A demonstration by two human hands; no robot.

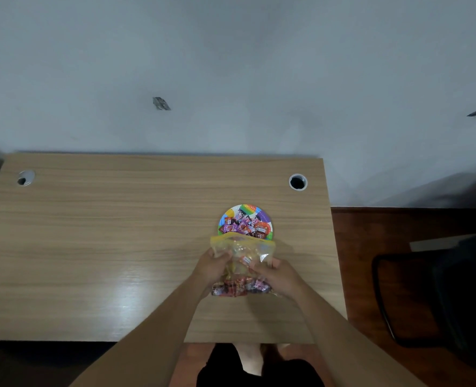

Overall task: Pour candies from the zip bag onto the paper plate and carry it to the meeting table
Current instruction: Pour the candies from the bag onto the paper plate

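A clear zip bag with a yellow zip strip lies on the wooden desk, its mouth pointing away from me and overlapping the near edge of the paper plate. The plate is round with bright multicoloured stripes, and several wrapped candies are piled on it. More wrapped candies sit in the bottom of the bag, near me. My left hand grips the bag's left side. My right hand grips its right side.
The desk has two round cable holes, one at the far left and one at the far right. A dark chair stands on the reddish floor to the right. A grey wall rises behind the desk.
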